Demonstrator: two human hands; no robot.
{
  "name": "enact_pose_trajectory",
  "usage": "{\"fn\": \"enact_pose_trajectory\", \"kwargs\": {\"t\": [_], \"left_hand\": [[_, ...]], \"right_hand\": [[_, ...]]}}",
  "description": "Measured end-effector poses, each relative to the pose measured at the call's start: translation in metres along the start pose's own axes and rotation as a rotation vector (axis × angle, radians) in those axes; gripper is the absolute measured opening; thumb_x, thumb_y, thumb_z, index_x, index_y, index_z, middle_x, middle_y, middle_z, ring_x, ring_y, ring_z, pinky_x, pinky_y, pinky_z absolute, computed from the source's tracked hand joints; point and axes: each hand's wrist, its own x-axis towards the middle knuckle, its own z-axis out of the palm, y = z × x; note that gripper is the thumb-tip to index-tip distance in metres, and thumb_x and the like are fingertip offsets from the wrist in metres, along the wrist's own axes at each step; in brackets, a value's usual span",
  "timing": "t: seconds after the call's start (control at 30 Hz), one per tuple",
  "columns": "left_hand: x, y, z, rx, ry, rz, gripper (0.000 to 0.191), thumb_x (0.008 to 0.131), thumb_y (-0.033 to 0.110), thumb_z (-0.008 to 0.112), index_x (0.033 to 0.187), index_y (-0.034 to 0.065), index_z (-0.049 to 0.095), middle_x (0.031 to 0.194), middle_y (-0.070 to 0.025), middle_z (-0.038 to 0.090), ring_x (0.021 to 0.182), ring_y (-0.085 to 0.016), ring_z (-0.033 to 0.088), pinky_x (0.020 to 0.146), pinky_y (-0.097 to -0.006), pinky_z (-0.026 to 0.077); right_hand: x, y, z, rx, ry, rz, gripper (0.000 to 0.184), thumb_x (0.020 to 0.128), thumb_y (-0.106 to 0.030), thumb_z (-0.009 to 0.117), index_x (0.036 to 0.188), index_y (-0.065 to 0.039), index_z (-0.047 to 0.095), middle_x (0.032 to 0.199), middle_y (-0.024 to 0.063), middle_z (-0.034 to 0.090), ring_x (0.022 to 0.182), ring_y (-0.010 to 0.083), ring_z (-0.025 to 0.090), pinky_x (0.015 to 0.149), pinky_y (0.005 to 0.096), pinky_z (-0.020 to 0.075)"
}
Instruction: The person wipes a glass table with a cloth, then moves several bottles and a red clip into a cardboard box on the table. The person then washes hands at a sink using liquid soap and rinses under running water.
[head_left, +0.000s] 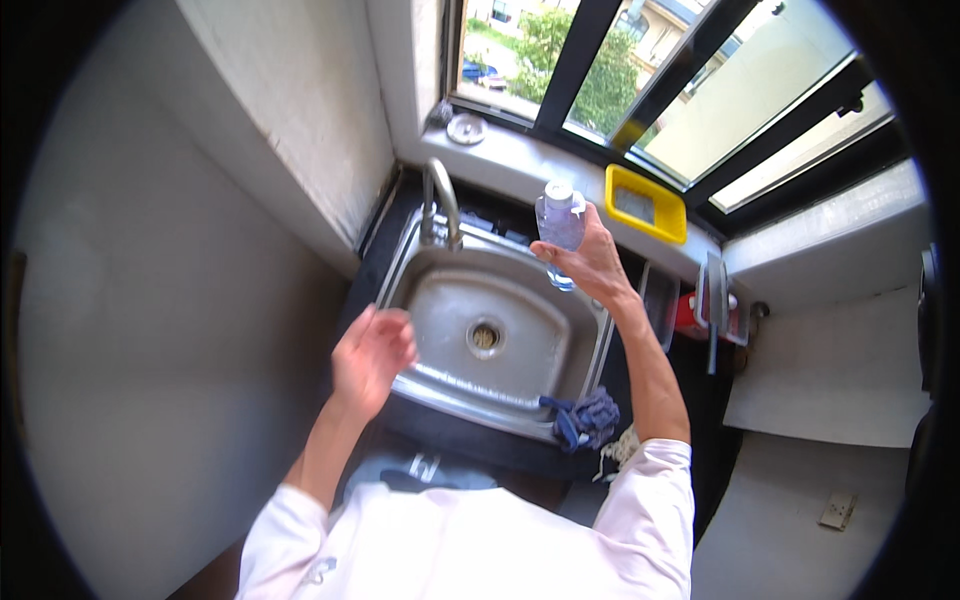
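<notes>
My right hand (592, 259) is wrapped around a clear plastic bottle (559, 221) with a white cap, held upright over the far right rim of the sink. The bottle's lower end shows beneath my fingers. Off the left edge of the stainless steel sink (480, 300), my left hand (373, 360) is raised with its fingers loosely curled and nothing visible in it. A metal faucet (444, 199) arches over the back left of the basin. The round drain (484, 336) lies in the middle of the basin floor.
A bunched blue cloth (585, 420) hangs at the sink's front right corner. On the windowsill sit a yellow plastic basket (645, 204) and a small round dish (466, 129). A cleaver (714, 307) stands in a rack at right. Walls close in on both sides.
</notes>
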Motion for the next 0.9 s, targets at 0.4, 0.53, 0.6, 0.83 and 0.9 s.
{"fn": "enact_pose_trajectory", "kwargs": {"t": [0.4, 0.53, 0.6, 0.83, 0.9], "left_hand": [[0.077, -0.042, 0.035, -0.137, -0.308, -0.157, 0.074, 0.109, 0.061, 0.036, 0.154, 0.0047, 0.052, 0.153, -0.0181, 0.058, 0.144, -0.032, 0.053, 0.125, -0.0439, 0.036], [0.066, -0.047, 0.029, -0.032, -0.323, -0.156, 0.074, 0.109, 0.063, 0.034, 0.153, 0.0065, 0.054, 0.152, -0.0153, 0.060, 0.143, -0.028, 0.055, 0.122, -0.0412, 0.040], [0.064, -0.048, 0.026, -0.043, -0.304, -0.183, 0.074, 0.109, 0.063, 0.034, 0.152, 0.0059, 0.054, 0.152, -0.0151, 0.060, 0.142, -0.028, 0.056, 0.121, -0.0406, 0.041], [0.065, -0.053, 0.016, -0.098, -0.286, -0.214, 0.075, 0.110, 0.062, 0.034, 0.150, 0.0036, 0.055, 0.150, -0.0163, 0.061, 0.139, -0.029, 0.059, 0.121, -0.0398, 0.042], [0.066, -0.054, 0.014, -0.146, -0.291, -0.231, 0.074, 0.110, 0.062, 0.034, 0.150, 0.0029, 0.055, 0.149, -0.0172, 0.062, 0.139, -0.030, 0.059, 0.121, -0.0411, 0.042]], "right_hand": [[-0.112, -0.088, 0.044, -0.405, -0.667, 0.314, 0.079, 0.082, -0.046, 0.090, 0.136, 0.000, 0.055, 0.121, 0.0229, 0.070, 0.114, 0.0344, 0.070, 0.101, 0.0387, 0.0565], [-0.115, -0.102, 0.049, -0.482, -0.732, 0.359, 0.075, 0.083, -0.048, 0.088, 0.131, 0.000, 0.058, 0.115, 0.0214, 0.073, 0.105, 0.0319, 0.073, 0.094, 0.0378, 0.0594], [-0.115, -0.108, 0.050, -0.524, -0.747, 0.347, 0.072, 0.083, -0.049, 0.088, 0.128, 0.000, 0.059, 0.113, 0.0207, 0.074, 0.101, 0.0305, 0.074, 0.091, 0.0378, 0.0605], [-0.112, -0.120, 0.055, -0.605, -0.764, 0.365, 0.075, 0.075, -0.054, 0.090, 0.118, 0.001, 0.062, 0.104, 0.0219, 0.074, 0.095, 0.0333, 0.073, 0.085, 0.0415, 0.0578], [-0.112, -0.117, 0.055, -0.620, -0.778, 0.383, 0.076, 0.075, -0.054, 0.091, 0.118, 0.002, 0.062, 0.104, 0.0220, 0.074, 0.096, 0.0339, 0.073, 0.086, 0.0417, 0.0578]]}}
